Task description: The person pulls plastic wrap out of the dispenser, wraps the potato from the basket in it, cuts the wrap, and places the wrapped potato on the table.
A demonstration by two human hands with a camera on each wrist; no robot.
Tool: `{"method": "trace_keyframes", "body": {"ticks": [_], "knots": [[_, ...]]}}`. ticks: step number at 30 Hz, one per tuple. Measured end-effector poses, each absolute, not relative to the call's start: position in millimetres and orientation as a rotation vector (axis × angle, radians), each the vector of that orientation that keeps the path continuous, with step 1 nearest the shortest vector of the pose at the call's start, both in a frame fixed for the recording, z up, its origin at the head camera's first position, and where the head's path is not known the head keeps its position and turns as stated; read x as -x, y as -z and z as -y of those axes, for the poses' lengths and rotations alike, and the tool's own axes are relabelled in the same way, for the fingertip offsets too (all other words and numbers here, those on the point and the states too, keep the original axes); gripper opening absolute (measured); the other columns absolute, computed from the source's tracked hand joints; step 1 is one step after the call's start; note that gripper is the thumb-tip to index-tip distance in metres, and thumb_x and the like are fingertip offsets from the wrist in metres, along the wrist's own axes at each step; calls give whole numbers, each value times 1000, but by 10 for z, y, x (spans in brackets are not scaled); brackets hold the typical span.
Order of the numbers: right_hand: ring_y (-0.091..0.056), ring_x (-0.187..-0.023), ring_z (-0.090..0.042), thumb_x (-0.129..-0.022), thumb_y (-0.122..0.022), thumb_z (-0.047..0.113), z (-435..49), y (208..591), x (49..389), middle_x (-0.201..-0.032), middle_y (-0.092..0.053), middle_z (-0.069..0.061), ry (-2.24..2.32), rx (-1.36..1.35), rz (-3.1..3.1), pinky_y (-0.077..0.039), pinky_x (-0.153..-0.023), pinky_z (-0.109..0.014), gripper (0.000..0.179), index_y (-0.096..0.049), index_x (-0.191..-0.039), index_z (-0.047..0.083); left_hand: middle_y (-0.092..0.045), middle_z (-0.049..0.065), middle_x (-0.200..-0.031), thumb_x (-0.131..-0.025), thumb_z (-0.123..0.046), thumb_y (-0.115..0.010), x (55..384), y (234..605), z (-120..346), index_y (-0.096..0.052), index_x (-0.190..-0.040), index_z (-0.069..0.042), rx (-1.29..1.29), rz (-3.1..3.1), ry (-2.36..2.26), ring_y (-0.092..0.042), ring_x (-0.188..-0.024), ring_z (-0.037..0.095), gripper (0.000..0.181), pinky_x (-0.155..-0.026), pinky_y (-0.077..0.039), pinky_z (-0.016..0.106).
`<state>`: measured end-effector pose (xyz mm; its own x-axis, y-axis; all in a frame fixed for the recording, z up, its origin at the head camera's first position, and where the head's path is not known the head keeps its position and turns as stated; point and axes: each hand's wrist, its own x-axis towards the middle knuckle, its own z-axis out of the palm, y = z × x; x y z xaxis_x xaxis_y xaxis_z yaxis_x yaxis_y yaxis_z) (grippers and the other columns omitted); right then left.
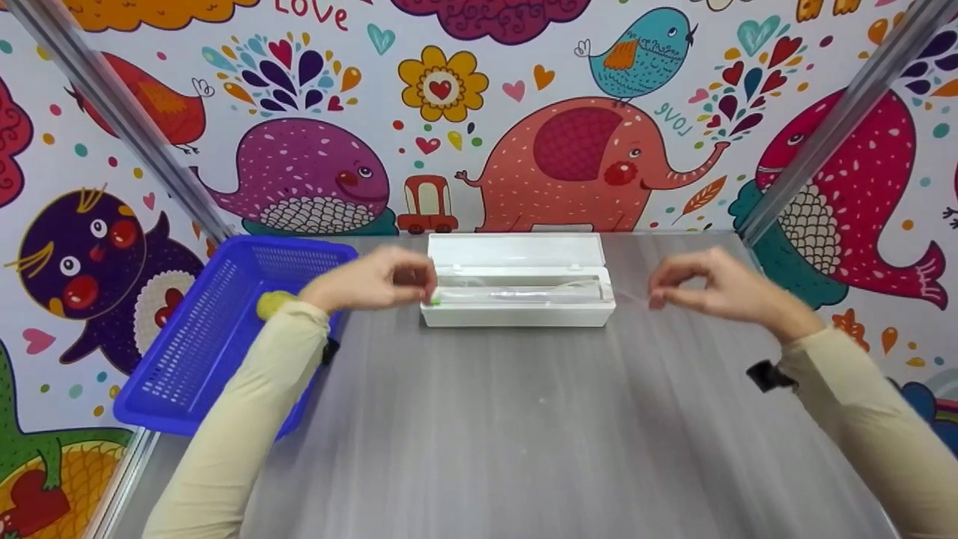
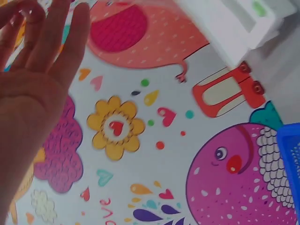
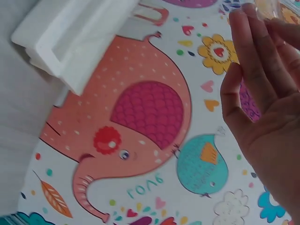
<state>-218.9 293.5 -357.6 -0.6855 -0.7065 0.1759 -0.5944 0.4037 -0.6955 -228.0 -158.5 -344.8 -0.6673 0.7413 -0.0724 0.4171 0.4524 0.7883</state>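
A white cling film dispenser box stands at the back of the table with its lid raised; a clear roll lies inside. Thin transparent cling film stretches past the box's right end to my right hand, which pinches it between thumb and fingers. At the box's left end, my left hand pinches the film's other side, thumb and fingertips together. A small green piece shows on the box's left front corner. Clear film glints by the right fingertips in the right wrist view.
On the left stands a blue perforated basket holding a yellow object, partly behind the left sleeve. A wall with printed cartoon animals rises behind the grey table. Metal posts stand at both back corners.
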Motion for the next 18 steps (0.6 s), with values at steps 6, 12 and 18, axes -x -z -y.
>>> {"method": "trace_keyframes", "body": {"ticks": [6,12,18], "knots": [[-65,-73,-19,-92,-58,-3,-2866,4199,1901,-81,-68,-2,1156,1179,-2189,-55,-68,-32,17,-66,-90,12,-66,9,-90,-89,4,-57,1975,4039,1568,-63,-91,-3,-925,-2097,-1005,-65,-89,29,10,-80,-52,34],[-65,-69,-15,-87,-59,-7,-2785,4671,1628,-78,-67,-5,1139,1169,-1993,-55,-64,-33,17,-64,-87,9,-63,8,-83,-83,8,-56,1677,4564,1541,-60,-85,2,-888,-1947,-991,-64,-81,18,8,-72,-49,26],[-60,-70,-5,-81,-59,-8,-2690,5034,1509,-76,-65,3,1001,1195,-2119,-53,-65,-27,19,-64,-83,10,-56,-5,-72,-78,9,-58,1566,5051,1499,-60,-80,-1,-941,-1991,-894,-49,-67,1,10,-62,-40,18]]}}
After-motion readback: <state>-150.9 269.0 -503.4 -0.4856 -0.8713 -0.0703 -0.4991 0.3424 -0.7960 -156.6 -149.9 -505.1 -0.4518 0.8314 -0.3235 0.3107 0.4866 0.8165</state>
